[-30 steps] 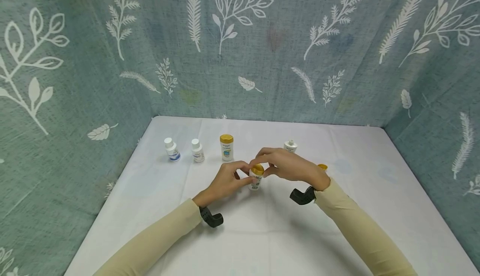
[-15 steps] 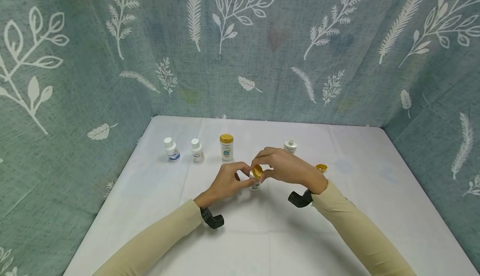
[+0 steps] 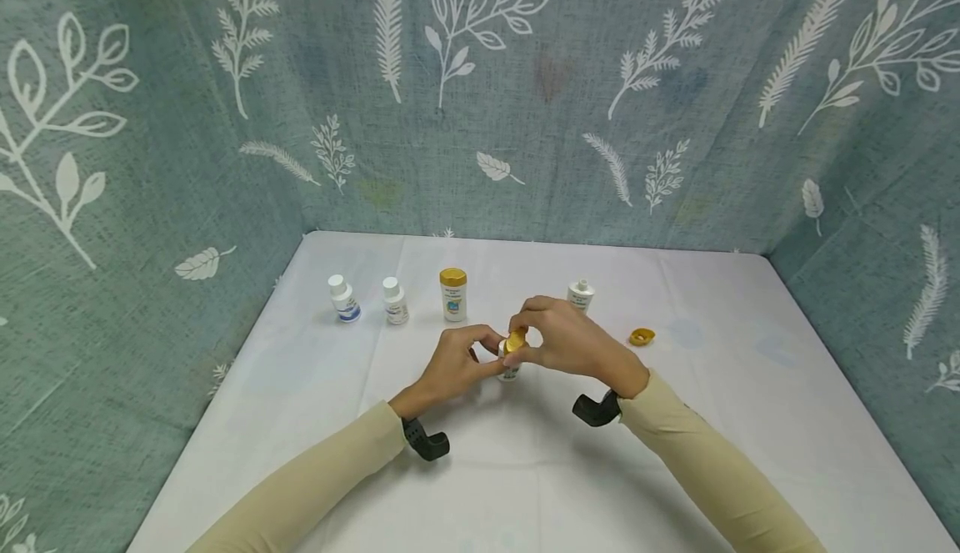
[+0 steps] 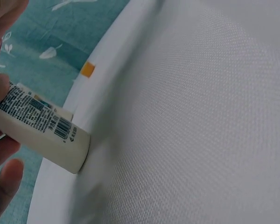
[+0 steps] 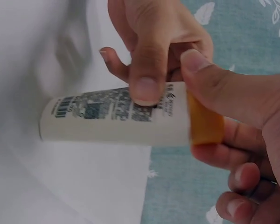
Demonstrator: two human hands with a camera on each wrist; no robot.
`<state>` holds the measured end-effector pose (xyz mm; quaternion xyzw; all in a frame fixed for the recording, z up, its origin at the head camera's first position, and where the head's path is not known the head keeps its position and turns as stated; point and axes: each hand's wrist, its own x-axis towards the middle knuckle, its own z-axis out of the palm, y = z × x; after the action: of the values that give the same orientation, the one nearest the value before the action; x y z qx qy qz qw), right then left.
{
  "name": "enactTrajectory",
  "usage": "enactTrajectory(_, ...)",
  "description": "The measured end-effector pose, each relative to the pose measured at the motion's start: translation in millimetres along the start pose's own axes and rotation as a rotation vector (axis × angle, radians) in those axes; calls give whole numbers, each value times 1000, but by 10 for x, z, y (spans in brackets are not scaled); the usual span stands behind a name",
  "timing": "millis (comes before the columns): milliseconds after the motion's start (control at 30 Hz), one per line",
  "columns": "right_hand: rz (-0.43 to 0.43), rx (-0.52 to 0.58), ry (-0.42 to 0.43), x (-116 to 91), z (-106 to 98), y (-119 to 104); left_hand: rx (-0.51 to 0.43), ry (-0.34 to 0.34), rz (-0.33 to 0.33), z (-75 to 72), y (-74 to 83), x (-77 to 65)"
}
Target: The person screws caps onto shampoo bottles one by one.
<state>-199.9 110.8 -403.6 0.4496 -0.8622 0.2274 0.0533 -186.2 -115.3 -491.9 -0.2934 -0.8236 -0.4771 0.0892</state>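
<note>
Near the middle of the table stands a small white bottle (image 3: 507, 373) with printed text. My left hand (image 3: 452, 367) holds it between thumb and fingers; in the right wrist view, the left thumb presses on the label of the bottle (image 5: 107, 114). My right hand (image 3: 570, 338) pinches the gold cap (image 3: 514, 342) at the bottle's top, thumb on one side and fingers on the other. Seen in the right wrist view, the cap (image 5: 206, 120) sits against the bottle's upper end. The bottle's base (image 4: 79, 154) meets the white cloth. Fingers partly hide its upper part.
Behind my hands stand two white-capped bottles (image 3: 344, 299) (image 3: 396, 301) and a taller gold-capped bottle (image 3: 453, 296). A white bottle (image 3: 581, 293) with a narrow top, partly covered by my right hand, is back right. A loose gold cap (image 3: 642, 337) lies right of it.
My right fingers have turned round the gold cap, and the right wrist has shifted slightly left and down, uncovering the loose gold cap. The left hand stays on the bottle.
</note>
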Motion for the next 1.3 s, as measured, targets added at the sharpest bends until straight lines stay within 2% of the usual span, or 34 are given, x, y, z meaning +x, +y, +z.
enactTrajectory(333,110,-125,114,-18,125,-68,15,45,22,32,7,1)
enactTrajectory(633,161,-109,188,-24,189,-120,17,52,7,31,13,-3)
enactTrajectory(733,171,-87,178,-32,193,-121,13,41,-8,28,4,-6)
enactTrajectory(867,180,-20,122,-59,163,-104,5,26,-24,33,-3,-15)
enactTrajectory(1000,164,35,91,-88,128,-77,6,24,-14,41,0,-11)
enactTrajectory(1300,154,23,146,-84,140,-82,8,44,4,55,5,5)
